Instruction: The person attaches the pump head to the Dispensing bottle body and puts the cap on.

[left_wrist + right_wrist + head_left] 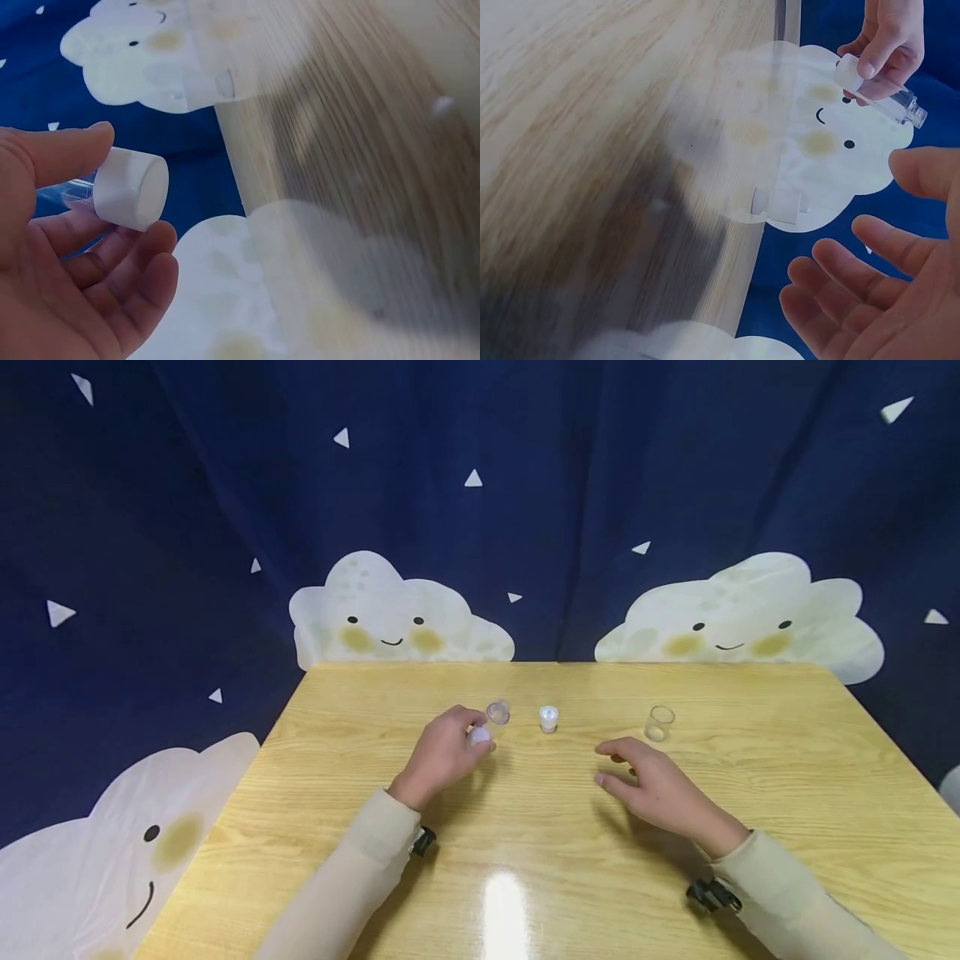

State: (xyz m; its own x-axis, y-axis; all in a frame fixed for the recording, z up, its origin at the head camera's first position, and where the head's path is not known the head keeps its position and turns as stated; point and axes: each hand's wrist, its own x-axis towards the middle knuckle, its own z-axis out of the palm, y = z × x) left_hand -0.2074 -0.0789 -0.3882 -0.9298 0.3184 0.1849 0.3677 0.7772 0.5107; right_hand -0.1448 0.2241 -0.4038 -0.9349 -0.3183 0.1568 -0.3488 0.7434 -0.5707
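My left hand (pixel 442 750) holds a small clear bottle (pixel 885 96) between thumb and fingers, above the table. A white cap-like piece (pixel 133 187) covers one end of the bottle. At the other end, a clear ridged neck (pixel 916 114) shows in the right wrist view. My right hand (pixel 660 785) hovers over the table with fingers apart and slightly bent, holding nothing. Between and beyond the hands stands a small white part (pixel 549 717). Past the right fingertips is a clear open-topped cup-shaped piece (pixel 659 725).
The pale wooden table (pixel 525 827) reflects a bright light near its front. Behind it hangs a dark blue curtain (pixel 420 493) with white triangles and smiling clouds. Dark straps sit at both sleeves (pixel 787 885).
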